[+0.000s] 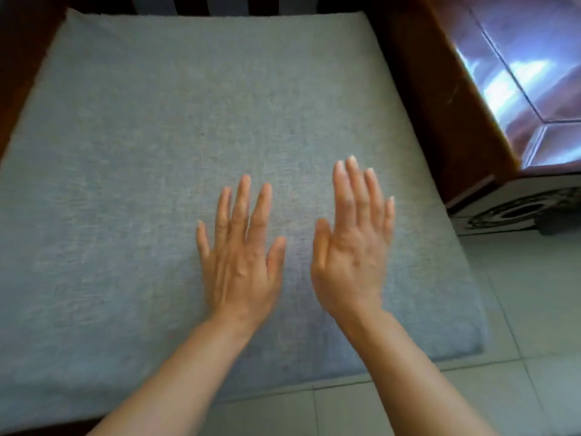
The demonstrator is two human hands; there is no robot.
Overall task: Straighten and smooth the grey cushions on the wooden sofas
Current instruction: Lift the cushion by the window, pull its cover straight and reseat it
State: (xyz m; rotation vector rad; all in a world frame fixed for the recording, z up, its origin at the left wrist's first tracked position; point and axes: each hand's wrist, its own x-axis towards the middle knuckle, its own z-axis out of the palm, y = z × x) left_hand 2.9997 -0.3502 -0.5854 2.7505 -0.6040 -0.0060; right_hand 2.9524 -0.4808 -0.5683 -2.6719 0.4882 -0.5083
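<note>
Two hands — left hand (240,247) and right hand (352,247) — lie spread, fingers straight, near the front edge of the grey cushion (157,136); its surface appears smooth already — other cushions unseen.

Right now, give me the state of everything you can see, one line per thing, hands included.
Cushion: lying flat on the sofa seat, surface smooth, no folds visible.
Left hand: open, fingers straight and spread, palm down on the cushion.
Right hand: open, fingers straight and together, palm down over the cushion; contact unclear, blurred.
Sofa frame: dark wood, bordering the cushion on the right.
Side table: glossy top, reflecting light.
</note>
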